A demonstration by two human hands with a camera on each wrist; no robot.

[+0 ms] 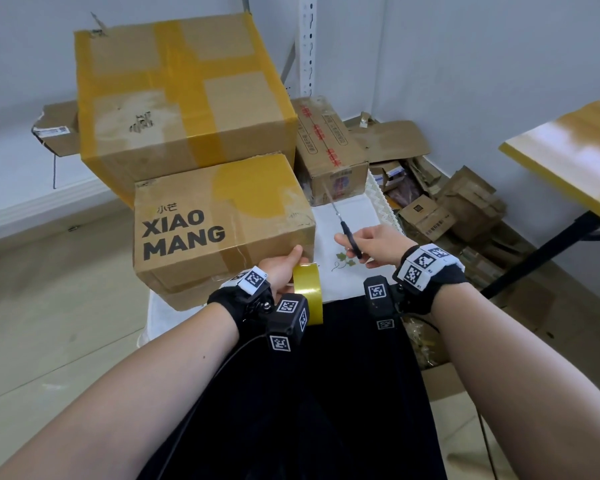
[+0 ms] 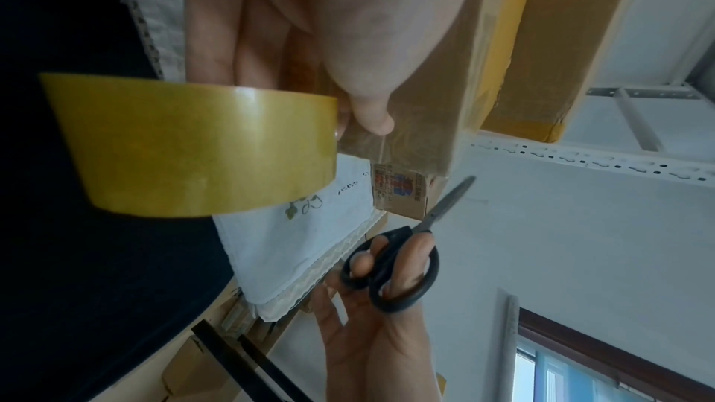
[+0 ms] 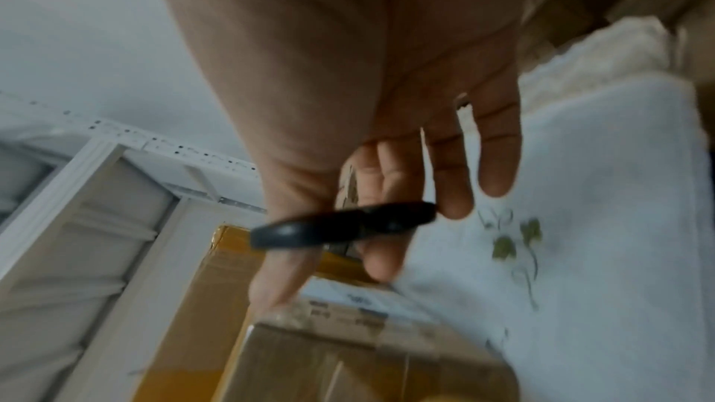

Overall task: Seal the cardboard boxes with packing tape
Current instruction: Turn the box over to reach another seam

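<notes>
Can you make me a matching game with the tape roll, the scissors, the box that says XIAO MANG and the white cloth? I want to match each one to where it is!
Things:
1. tape roll
2. scissors
3. XIAO MANG box
4. white cloth

Places:
A. spread flat under the boxes
B. held in the right hand
C. held in the left hand
D. standing in front of the big box with yellow tape

Pairs: 1-C, 2-B, 3-D, 4-A
</notes>
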